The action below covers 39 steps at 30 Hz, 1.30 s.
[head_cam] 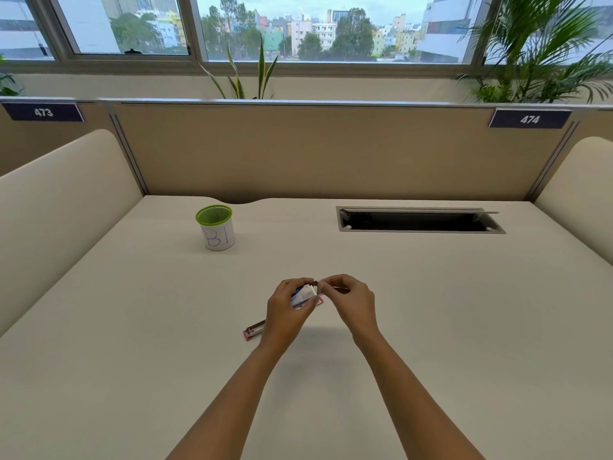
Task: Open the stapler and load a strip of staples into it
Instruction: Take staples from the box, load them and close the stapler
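A small pink stapler point(253, 330) lies on the desk, running diagonally under my left hand; its metal channel shows at the near-left end and a pink tip point(320, 299) peeks out beyond the hand. My left hand point(287, 310) holds a small white-and-blue staple box point(302, 294) above the stapler. My right hand point(351, 302) pinches a thin metal staple strip point(335, 288) at the mouth of the box. Whether the stapler lid is fully open is hidden by my left hand.
A green-rimmed mesh pen cup point(215, 227) with a white label stands at the back left. An open cable hatch point(418, 220) is set into the desk at the back right. Cream side panels and a tan partition point(298, 151) enclose the desk.
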### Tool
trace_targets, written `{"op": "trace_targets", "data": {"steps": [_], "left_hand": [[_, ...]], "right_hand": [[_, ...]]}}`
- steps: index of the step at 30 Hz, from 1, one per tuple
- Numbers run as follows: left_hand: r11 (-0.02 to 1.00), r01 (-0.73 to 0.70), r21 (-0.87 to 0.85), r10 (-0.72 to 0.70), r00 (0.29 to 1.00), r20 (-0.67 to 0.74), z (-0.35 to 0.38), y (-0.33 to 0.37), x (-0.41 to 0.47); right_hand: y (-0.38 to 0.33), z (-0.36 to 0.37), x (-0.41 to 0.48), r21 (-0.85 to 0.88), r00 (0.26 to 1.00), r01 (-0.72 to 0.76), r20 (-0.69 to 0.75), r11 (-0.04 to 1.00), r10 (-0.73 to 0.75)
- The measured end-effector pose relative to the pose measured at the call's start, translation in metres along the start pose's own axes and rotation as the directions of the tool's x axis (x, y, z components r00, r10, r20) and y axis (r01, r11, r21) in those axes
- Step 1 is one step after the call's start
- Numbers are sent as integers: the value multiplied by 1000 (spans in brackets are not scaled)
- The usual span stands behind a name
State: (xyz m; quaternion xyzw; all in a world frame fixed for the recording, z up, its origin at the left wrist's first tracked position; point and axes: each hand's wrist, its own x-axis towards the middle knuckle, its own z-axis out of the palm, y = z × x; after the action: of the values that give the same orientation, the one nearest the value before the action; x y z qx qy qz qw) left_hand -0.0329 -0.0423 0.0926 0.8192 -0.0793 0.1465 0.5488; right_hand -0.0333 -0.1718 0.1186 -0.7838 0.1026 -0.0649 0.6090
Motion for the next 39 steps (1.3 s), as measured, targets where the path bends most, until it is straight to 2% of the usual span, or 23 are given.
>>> {"op": "trace_targets", "data": {"steps": [4, 6, 8, 11, 12, 13, 17, 22, 25, 34, 39], "left_hand": [[999, 37, -25, -37, 999, 0, 0, 1, 1], [998, 51, -38, -51, 999, -1, 0, 2, 2], [997, 62, -52, -62, 998, 6, 1, 2, 1], [994, 80, -77, -78, 997, 25, 1, 3, 0], [993, 82, -86, -79, 996, 27, 1, 3, 0], [992, 82, -95, -80, 996, 26, 2, 4, 0], [986, 100, -133, -95, 995, 41, 2, 6, -1], [986, 103, -132, -96, 994, 57, 3, 7, 0], [983, 106, -148, -98, 993, 60, 2, 6, -1], [981, 116, -154, -113, 993, 33, 4, 6, 2], [979, 99, -176, -90, 994, 55, 7, 6, 2]], "right_hand": [[1, -1, 2, 161, 999, -39, 22, 986, 36], [-1, -1, 5, 310, 996, -89, 9, 946, 91], [-6, -5, 6, 515, 986, -159, 36, 842, 164], [-12, -11, 8, 741, 947, -290, 133, 606, 291], [-11, -12, 9, 749, 935, -325, 162, 577, 316], [-10, -12, 10, 725, 927, -354, 186, 591, 326], [-2, -8, 7, 508, 924, -369, 290, 778, 248], [3, -3, 6, 412, 936, -306, 296, 858, 191], [-1, -2, 6, 428, 933, -311, 307, 849, 187], [-5, -3, 5, 568, 899, -429, 343, 702, 272], [-5, 1, 3, 474, 909, -392, 334, 788, 251]]}}
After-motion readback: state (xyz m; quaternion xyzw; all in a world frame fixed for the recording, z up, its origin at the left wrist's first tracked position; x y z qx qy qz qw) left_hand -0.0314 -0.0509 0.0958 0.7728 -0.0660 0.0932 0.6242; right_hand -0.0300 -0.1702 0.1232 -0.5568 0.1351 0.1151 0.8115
